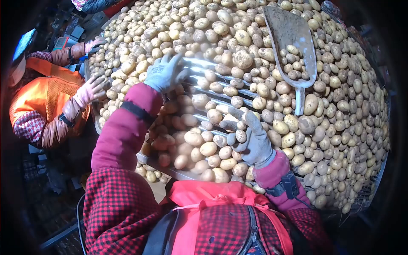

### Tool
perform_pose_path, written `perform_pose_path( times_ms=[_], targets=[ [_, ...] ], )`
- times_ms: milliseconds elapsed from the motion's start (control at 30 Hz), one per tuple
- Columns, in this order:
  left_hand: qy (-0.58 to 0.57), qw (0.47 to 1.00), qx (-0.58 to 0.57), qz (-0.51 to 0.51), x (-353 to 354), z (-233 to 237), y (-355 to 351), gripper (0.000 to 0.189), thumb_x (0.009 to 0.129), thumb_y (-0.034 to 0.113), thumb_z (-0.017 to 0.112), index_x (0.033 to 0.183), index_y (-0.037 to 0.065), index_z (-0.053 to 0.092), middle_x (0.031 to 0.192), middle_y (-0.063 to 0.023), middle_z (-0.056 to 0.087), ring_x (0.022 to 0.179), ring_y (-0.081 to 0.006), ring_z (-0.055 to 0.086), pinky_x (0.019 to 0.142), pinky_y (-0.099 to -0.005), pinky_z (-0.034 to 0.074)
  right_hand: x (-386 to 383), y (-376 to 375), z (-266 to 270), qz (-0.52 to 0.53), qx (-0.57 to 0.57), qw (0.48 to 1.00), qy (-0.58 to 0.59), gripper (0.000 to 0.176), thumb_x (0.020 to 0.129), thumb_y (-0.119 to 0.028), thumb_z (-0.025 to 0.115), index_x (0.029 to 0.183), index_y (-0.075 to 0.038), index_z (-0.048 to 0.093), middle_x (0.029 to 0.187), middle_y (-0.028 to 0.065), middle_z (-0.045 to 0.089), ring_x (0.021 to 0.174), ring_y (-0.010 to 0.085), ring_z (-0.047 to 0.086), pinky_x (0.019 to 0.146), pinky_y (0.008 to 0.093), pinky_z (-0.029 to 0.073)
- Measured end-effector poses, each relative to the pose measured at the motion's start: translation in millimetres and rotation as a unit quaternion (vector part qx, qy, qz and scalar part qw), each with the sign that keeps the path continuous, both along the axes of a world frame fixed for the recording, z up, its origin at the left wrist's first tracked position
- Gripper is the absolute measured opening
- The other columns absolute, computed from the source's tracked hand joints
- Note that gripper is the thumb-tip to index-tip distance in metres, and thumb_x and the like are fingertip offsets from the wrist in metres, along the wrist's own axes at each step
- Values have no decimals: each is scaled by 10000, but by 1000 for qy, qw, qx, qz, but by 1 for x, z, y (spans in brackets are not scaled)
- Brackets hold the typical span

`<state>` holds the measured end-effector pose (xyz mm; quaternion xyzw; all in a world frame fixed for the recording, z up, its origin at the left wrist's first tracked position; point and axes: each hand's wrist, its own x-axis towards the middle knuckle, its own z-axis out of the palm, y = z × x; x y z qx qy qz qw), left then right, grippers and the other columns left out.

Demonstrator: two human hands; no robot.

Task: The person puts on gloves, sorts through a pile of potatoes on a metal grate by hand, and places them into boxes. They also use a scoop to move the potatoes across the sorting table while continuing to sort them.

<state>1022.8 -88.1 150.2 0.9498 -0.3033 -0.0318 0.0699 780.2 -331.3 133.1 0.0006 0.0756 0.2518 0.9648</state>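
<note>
My left hand (pixel 163 73), in a pale grey work glove, reaches over the heap of potatoes (pixel 191 36) with its fingers stretched out and nothing visible in them. Beside it, metal bars (pixel 202 72) show between the potatoes, and several potatoes below it are smeared by motion. In a dusty grey glove, my right hand (pixel 256 144) is closed around a small potato (pixel 240 136) at the right side of the bars. More potatoes lie close against its fingers. The palm side is partly hidden.
A metal scoop (pixel 295 29) holding small potatoes rests on the heap at the upper right, its handle toward me. At left, a co-worker in an orange vest (pixel 36 95) has both gloved hands at the heap's edge. Loose potatoes lie below the near edge.
</note>
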Motion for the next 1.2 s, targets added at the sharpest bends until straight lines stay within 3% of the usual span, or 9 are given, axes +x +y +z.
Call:
perform_pose_path(
  times_ms=[100,233,367,500,700,800,900,1067,1200],
  targets=[
    [7,994,100,-48,-17,-10,8,577,921,520,635,1423,247,553,1395,-183,526,1297,-451,472,1046,-582,427,3,5,16,1,-140,990,-19,582,1056,-475,515,1504,-116,416,1374,176,596,1093,296,692,757,302,613],
    [274,958,-75,-28,-33,68,-11,468,974,409,637,1395,209,591,1182,-90,665,1105,-272,641,976,-363,498,3,13,22,-17,-215,975,-51,604,1036,-454,567,1502,-103,414,1355,167,608,1159,274,669,870,351,601],
    [426,709,-554,96,0,26,-3,533,1064,407,520,1476,71,497,1318,-141,616,1172,-264,622,996,-405,511,2,7,12,4,-149,987,-55,584,1054,-434,546,1491,-67,421,1355,181,603,1090,279,706,752,264,624],
    [409,622,-652,145,-9,33,-24,627,1074,504,459,1510,53,454,1432,-204,560,1265,-325,589,1051,-452,486,-2,6,13,-9,-95,995,-22,553,1065,-406,534,1483,-60,432,1301,169,629,1060,260,718,746,251,621],
    [399,658,-622,144,-21,20,-33,524,1075,420,481,1463,68,509,1397,-162,593,1202,-256,616,996,-403,507,11,-24,47,-69,-305,950,-16,491,1066,-410,496,1471,-133,481,1271,77,636,984,168,662,758,277,587],
    [446,613,-621,200,-23,4,-27,597,1064,512,471,1501,105,477,1396,-123,604,1206,-234,604,1042,-425,454,38,-50,95,-203,-512,835,-3,413,1080,-136,354,1464,-137,508,1238,86,653,1003,147,672,660,206,546],
    [448,605,-622,214,-33,6,-30,530,1068,483,479,1456,125,528,1337,-103,647,1128,-219,639,1013,-421,469,73,-86,121,-303,-508,806,3,469,1069,-367,453,1443,-89,505,1234,120,649,875,167,664,607,207,491],
    [458,540,-682,181,-39,9,-38,533,1073,443,494,1451,69,527,1332,-126,648,1047,-193,657,893,-350,540,127,-119,129,-340,-765,541,-81,479,987,-237,677,1414,-64,547,1292,150,615,1099,208,635,891,291,548],
    [406,466,-773,144,-45,64,-54,664,1068,539,424,1533,71,358,1462,-200,516,1276,-314,573,1033,-449,496,108,-79,120,-309,-760,522,-233,466,997,-169,680,1411,-5,545,1286,111,628,1188,187,586,1029,292,491]
  ],
)
